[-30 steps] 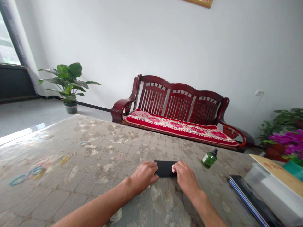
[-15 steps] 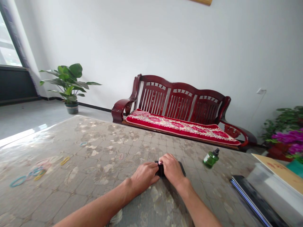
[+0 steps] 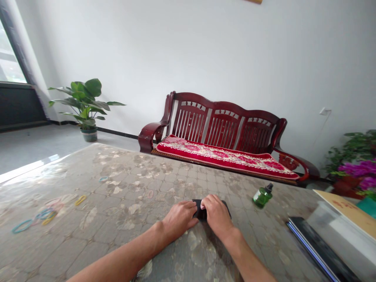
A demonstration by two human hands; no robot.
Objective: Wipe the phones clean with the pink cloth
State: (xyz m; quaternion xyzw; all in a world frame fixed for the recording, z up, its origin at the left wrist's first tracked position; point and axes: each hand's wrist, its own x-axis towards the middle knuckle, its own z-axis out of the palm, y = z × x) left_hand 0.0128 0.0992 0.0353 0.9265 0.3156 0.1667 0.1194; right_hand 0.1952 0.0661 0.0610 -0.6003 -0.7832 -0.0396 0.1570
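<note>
A flat black phone lies on the patterned tablecloth in front of me, partly covered by both hands. My left hand grips its left end, thumb at the near edge and fingers at the far side. Over the phone's right half, my right hand is curled with its fingertips down on the surface. A small pale bit, possibly cloth or tissue, shows at those fingertips; most of it is hidden.
A green bottle with a black cap stands to the right. Farther right are a dark flat stack and a clear box with a tan lid. Colored bands lie at left. A red wooden bench stands beyond the table.
My right hand has slid slightly right along the phone, uncovering more of its black surface between the hands. My left hand stays in place.
</note>
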